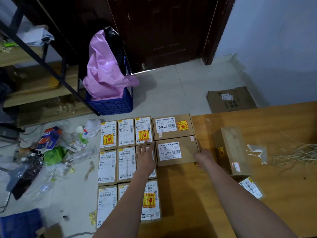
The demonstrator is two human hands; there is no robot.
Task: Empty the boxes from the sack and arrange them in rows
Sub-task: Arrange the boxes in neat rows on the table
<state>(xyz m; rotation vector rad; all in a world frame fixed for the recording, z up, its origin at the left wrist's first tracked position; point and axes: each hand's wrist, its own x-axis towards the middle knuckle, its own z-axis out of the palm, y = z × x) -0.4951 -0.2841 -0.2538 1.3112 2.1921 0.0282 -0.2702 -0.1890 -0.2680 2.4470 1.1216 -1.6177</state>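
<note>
Most boxes (126, 164) lie in rows at 7 o'clock; two (230, 150) wait unplaced at 3. Left hand (145, 158) rests flat, released; right hand (203, 158) grips the wide box (176, 152). No sack visible.

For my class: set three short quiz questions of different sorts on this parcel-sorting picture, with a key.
1. True or false: the left hand lies flat on a box in the middle row.
2. Which hand touches the near wide box labelled 12V4A-5525? A left, B right, C neither.
3. Fill in: the pink bag stands in a ___ crate.

Key: 1 true. 2 B; the right hand is at its right near corner. 3 blue.
</note>
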